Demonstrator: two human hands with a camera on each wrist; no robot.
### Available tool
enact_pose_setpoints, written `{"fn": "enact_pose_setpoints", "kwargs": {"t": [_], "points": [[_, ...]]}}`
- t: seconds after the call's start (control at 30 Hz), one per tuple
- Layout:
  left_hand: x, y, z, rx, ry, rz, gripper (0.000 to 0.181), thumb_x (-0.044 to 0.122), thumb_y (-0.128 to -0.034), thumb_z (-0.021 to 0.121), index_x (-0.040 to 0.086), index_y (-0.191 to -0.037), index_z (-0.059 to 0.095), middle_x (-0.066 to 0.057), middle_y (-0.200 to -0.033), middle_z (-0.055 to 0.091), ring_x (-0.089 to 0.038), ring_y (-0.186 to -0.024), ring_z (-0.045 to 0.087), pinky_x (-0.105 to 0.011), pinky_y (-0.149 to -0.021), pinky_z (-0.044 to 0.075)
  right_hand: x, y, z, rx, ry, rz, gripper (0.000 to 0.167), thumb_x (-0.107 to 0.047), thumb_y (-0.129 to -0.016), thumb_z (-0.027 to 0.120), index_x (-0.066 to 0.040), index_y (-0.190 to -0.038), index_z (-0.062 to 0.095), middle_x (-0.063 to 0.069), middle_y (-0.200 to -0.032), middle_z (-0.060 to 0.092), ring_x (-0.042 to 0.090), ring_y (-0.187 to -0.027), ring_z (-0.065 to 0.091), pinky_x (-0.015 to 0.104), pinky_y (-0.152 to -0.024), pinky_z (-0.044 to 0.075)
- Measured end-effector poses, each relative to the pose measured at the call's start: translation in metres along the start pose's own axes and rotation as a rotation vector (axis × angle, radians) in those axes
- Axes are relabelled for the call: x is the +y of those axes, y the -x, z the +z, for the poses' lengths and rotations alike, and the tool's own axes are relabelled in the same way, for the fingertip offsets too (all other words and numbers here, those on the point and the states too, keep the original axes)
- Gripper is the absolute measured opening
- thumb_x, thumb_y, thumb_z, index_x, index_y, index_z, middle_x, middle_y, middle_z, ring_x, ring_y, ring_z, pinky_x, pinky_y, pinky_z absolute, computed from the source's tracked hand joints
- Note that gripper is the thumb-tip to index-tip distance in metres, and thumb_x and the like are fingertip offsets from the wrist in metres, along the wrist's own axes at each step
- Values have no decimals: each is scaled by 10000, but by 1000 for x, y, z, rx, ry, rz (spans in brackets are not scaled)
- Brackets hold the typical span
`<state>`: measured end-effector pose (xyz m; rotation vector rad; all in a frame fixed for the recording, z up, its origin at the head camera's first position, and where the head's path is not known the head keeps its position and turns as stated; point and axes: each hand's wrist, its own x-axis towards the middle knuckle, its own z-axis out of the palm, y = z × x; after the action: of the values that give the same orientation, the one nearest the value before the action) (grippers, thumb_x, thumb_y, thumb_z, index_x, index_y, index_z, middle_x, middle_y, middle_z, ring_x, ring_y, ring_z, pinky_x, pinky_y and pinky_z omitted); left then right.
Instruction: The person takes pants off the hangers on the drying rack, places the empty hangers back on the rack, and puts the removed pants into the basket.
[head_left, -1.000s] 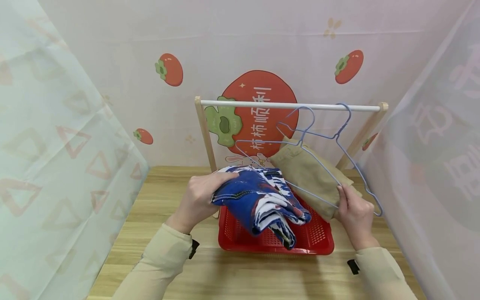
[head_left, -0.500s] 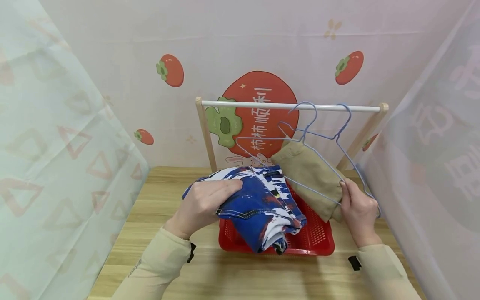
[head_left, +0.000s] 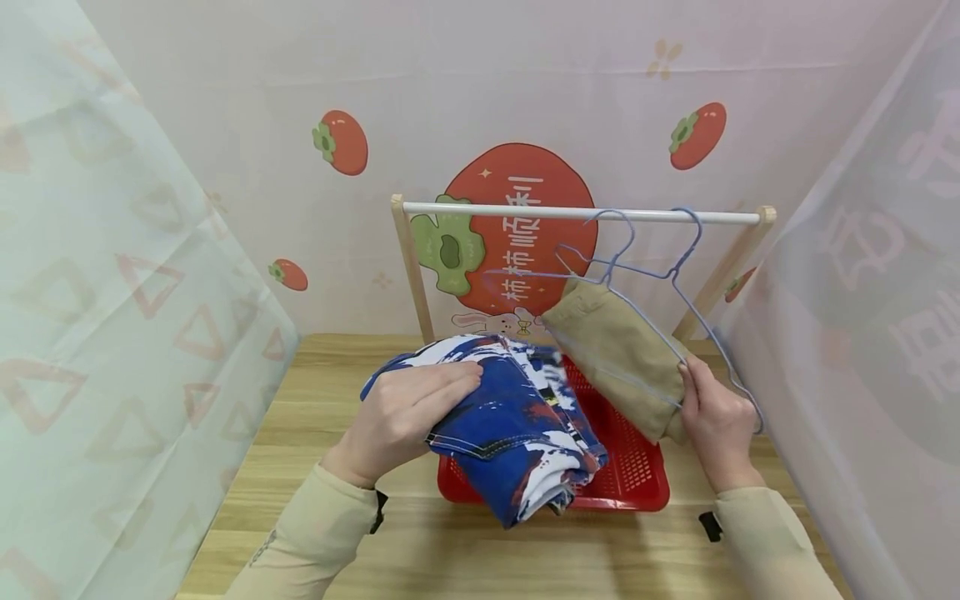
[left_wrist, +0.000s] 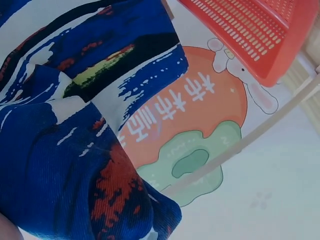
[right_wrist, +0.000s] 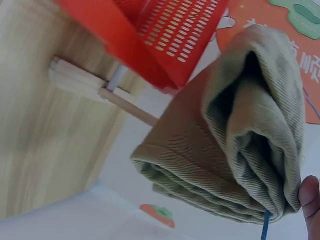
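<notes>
My left hand grips folded blue, white and red patterned jeans above the red basket; in the left wrist view the jeans fill the left side. My right hand pinches the right corner of a blue wire hanger, whose hook is close to the white rail. Part of this hanger's left side passes out of sight behind the jeans. Behind it, folded khaki trousers hang slanting, seemingly from the rear blue hanger hooked on the rail. My right thumb is beside the trousers, where a blue wire sticks out.
The white rail spans two wooden posts. A red perforated basket stands on the wood-grain table, beneath the garments. Printed cloth walls enclose the back and both sides.
The jeans have shifted left and slightly down with my left hand, their folded end swinging lower. The held hanger has turned a little, its left end moving right.
</notes>
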<state>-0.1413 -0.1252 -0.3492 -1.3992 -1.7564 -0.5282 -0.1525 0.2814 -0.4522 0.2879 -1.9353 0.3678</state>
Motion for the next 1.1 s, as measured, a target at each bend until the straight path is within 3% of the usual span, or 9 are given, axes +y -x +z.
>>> {"fn": "enact_pose_setpoints", "kwargs": {"t": [0.13,0.4,0.7,0.9,1.1], "points": [[0,3,-1,-7,-34,18,368,264,-981,705,-31,-1199,687,-140,-1155,746,-248,-1042,739,-429,-854,614,0,2,1,34,-6,-38,369,-280,-1082,525,44,-987,674,220,-634,646,372,-385,522,485,-330,313],[0,9,8,-145,-148,24,385,180,-885,817,23,-1216,698,-114,-1204,741,-222,-1105,722,-401,-932,588,-5,-8,1,69,-37,-15,369,-297,-1076,535,28,-991,688,182,-677,679,352,-378,503,481,-344,303],[-3,6,15,-223,-178,-1,512,197,-826,870,58,-1283,686,-102,-1248,726,-211,-1163,698,-388,-1001,551,-9,-8,3,-25,-3,-17,380,-291,-1092,499,37,-1002,669,198,-614,626,324,-359,479,467,-318,303],[-6,8,23,-240,-178,1,490,178,-838,857,63,-1284,690,-98,-1251,725,-207,-1163,695,-380,-1007,549,-12,0,5,-48,-6,-26,366,-266,-1082,497,33,-930,643,210,-627,614,392,-427,552,509,-320,347],[-11,11,30,-253,-179,-18,470,156,-841,852,66,-1274,694,-89,-1246,728,-198,-1154,697,-362,-1020,539,-15,6,6,-43,-31,-7,371,-274,-1033,511,33,-1123,700,161,-685,605,372,-532,560,502,-390,413]]}}
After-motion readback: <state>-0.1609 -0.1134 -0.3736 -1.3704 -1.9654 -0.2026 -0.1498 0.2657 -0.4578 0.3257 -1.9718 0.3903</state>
